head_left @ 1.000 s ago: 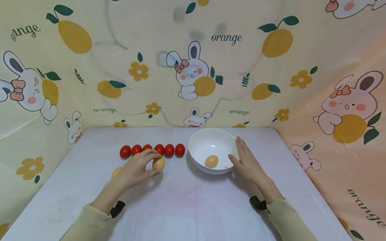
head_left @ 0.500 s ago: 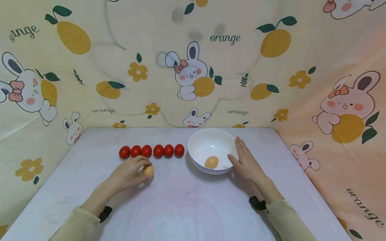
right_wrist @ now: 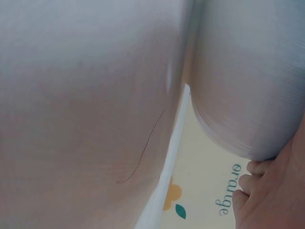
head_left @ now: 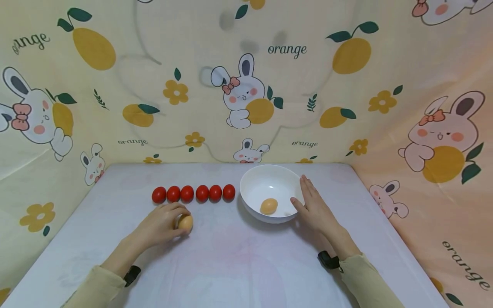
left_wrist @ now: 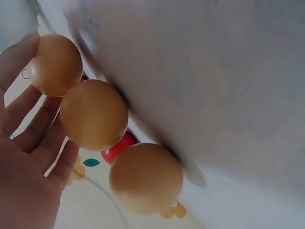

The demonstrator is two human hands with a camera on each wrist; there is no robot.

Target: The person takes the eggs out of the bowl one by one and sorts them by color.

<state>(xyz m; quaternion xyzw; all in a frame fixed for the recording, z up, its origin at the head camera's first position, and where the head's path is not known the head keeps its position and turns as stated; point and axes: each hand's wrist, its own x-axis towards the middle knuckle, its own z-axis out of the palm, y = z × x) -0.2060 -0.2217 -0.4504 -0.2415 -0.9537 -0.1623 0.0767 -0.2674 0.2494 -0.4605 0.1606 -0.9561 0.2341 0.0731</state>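
Observation:
My left hand [head_left: 161,224] holds a tan egg [head_left: 185,223] by the thumb and fingertips, low over the table in front of the red row. In the left wrist view the held egg [left_wrist: 56,65] is at the far end of a line, with a middle egg [left_wrist: 94,115] and a nearer egg [left_wrist: 146,179] beside it; in the head view the hand covers those two. My right hand [head_left: 317,207] lies with straight fingers along the right side of a white bowl [head_left: 252,207], thumb at its rim. One egg [head_left: 268,206] lies inside the bowl.
Several small red tomatoes [head_left: 187,193] stand in a row behind the left hand, left of the bowl. The white-covered table [head_left: 239,265] runs back to a printed cloth backdrop [head_left: 185,51], which also hangs along both sides.
My left hand has carried its egg leftward and closer to me, uncovering the middle tomatoes and hiding an egg behind it. The right hand stays at the bowl; the egg inside shifts slightly.

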